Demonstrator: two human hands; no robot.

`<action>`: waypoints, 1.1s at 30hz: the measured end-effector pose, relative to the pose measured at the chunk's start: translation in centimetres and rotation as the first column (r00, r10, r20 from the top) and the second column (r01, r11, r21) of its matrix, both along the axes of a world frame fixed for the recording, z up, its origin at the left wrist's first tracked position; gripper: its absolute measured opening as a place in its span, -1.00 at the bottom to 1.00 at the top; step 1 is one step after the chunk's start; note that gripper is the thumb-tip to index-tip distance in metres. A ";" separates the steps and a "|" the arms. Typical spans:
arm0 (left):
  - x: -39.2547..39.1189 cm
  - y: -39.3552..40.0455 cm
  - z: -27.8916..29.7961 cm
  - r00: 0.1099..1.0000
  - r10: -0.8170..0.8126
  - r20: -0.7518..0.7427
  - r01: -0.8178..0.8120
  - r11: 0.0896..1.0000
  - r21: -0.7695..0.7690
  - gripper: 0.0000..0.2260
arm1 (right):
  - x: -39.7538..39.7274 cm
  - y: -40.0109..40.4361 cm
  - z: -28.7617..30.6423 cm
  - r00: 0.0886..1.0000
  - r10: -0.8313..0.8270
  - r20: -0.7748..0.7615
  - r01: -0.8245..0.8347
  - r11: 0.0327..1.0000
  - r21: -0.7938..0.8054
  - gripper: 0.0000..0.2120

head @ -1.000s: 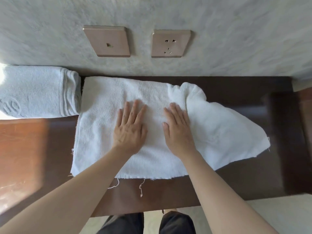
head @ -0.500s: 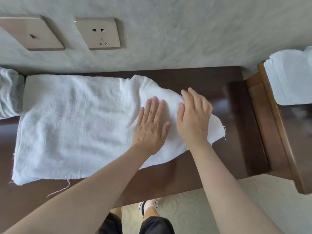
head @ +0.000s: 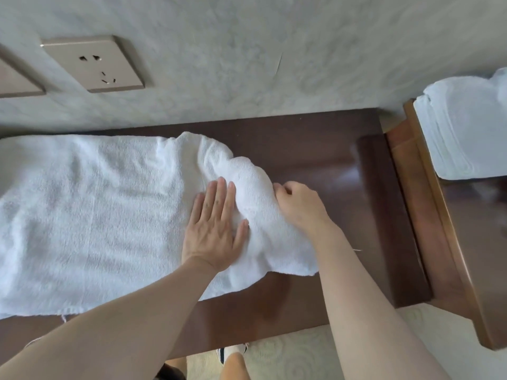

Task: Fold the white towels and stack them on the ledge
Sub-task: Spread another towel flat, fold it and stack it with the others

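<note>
A white towel (head: 90,215) lies spread along the dark wooden surface (head: 323,149), stretching away to the left of both hands, and it is only partly folded. The left hand (head: 215,231) lies flat on it with straight fingers, pressing the cloth down. Just to its right, the right hand (head: 297,205) has its fingers curled into the bunched, raised right end of the towel, gripping it from the far side. That end stands up in a rumpled hump between the two hands, while the rest of the towel lies fairly flat, with a loose thread showing at its near edge.

Well to the right of the right hand, on a lighter wooden ledge (head: 428,204) set beside the dark surface, sits a stack of folded towels (head: 466,127), so part of the job looks done. The towel in hand has not yet reached its finished shape. Judging by the grip, the right end is probably meant to be carried over toward the left hand. Further folds and the move onto the stack would remain after that.
</note>
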State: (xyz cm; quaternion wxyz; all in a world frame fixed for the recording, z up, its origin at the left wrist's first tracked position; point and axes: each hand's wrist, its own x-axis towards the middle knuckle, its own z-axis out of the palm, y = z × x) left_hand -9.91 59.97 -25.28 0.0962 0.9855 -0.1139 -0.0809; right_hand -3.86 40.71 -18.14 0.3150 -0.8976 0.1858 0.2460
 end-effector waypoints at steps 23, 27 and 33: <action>0.2 0.2 0.2 0.999 -0.019 -0.033 0.020 0.999 0.026 -0.38 | 7.9 -5.9 -0.1 0.922 -0.112 0.370 0.110 0.994 0.025 -0.66; 0.2 0.2 0.4 0.999 -0.011 -0.040 0.012 1.000 0.023 -0.38 | 7.2 -4.4 -1.2 0.867 -0.187 0.462 0.200 0.980 0.021 -0.54; 0.2 0.2 0.5 0.999 -0.013 -0.051 0.014 1.000 0.024 -0.37 | 5.2 -5.7 -3.0 0.843 -0.467 0.266 0.458 0.883 0.100 -0.61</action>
